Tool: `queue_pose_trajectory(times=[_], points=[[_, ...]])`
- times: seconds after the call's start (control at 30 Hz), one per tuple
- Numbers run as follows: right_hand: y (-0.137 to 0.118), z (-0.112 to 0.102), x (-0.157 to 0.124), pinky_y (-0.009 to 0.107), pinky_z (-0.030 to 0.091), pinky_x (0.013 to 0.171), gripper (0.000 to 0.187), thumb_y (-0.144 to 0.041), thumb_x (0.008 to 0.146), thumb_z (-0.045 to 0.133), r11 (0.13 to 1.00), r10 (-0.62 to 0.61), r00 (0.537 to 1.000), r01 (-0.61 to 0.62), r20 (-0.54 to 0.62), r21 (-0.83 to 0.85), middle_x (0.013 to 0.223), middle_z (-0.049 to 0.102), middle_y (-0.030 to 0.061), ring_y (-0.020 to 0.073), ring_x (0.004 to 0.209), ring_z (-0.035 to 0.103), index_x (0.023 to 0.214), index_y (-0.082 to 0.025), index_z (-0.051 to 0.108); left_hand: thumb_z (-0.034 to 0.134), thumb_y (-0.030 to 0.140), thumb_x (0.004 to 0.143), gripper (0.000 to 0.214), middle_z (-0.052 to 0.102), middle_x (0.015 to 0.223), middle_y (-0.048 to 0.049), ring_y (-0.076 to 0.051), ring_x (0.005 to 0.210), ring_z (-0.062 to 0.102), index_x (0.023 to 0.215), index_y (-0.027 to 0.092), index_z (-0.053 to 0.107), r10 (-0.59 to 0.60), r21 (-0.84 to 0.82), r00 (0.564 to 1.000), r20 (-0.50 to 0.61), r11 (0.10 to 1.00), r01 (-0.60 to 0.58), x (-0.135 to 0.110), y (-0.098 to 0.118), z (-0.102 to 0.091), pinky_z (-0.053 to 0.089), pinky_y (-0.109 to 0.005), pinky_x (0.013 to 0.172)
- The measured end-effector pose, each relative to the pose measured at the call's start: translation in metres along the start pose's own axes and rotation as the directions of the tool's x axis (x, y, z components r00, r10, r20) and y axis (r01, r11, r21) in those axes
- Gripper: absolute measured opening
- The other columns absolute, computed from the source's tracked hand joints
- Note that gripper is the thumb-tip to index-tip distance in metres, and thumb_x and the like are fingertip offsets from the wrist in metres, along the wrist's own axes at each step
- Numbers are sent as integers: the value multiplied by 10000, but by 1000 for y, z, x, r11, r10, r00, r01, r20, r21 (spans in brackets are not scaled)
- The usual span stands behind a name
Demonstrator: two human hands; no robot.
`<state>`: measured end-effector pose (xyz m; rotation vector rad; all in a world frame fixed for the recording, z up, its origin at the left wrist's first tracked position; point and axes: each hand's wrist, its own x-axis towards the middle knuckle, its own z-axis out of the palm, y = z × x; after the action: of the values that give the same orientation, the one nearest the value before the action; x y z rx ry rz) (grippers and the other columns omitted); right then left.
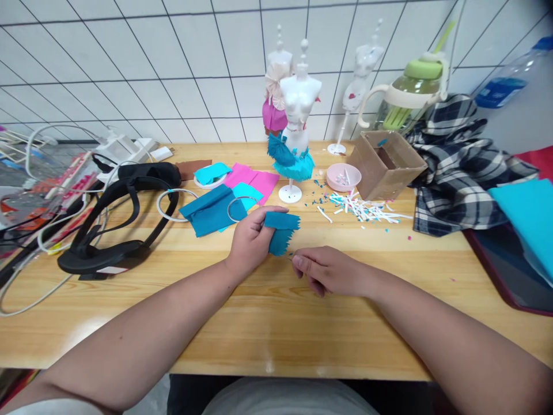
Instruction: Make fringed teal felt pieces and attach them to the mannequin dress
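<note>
My left hand [250,237] pinches a folded strip of teal crepe paper [283,233] between thumb and fingers. The paper's right edge is jagged, with small torn notches. Just right of it, apart from the strip, my right hand [326,270] is closed in a pinch; a tiny teal scrap [291,253] shows at its fingertips. Behind both hands stands a white dress-form mannequin [301,95] with a teal and turquoise paper skirt [296,166]. Under and behind my left wrist lie a larger teal paper sheet [213,210] and a pink sheet [254,180].
White paper strips [367,208] and coloured scraps lie by a pink bowl [343,177] and a cardboard box [386,164]. Two more mannequins stand behind. A black headset [125,248], tape rings [162,213] and cables are left; a plaid cloth [453,173] and a green-lidded jug [410,92] are right.
</note>
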<state>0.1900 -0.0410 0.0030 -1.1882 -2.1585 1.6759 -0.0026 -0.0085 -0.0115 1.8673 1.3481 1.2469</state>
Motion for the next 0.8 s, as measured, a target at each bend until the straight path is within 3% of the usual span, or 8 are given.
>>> queue_pose_trajectory(times=[0.37, 0.8], points=[[1, 2, 2, 207, 377, 513, 429, -530, 967, 280, 1000, 20, 999, -20, -30, 8, 497, 526, -48, 91, 449, 497, 776, -197, 473, 496, 247, 893, 231, 728, 961, -26, -161, 835, 665, 1002, 216, 697, 9, -43, 999, 33, 999, -8, -1, -4, 1, 543, -265, 732], [0, 1, 2, 218, 370, 524, 386, -477, 973, 314, 999, -17, 999, 16, -27, -50, 495, 504, -58, 92, 456, 494, 720, -205, 420, 504, 253, 892, 223, 722, 968, -28, -158, 848, 661, 996, 215, 698, 0, -90, 998, 55, 996, 5, -2, -5, 2, 542, -254, 730]])
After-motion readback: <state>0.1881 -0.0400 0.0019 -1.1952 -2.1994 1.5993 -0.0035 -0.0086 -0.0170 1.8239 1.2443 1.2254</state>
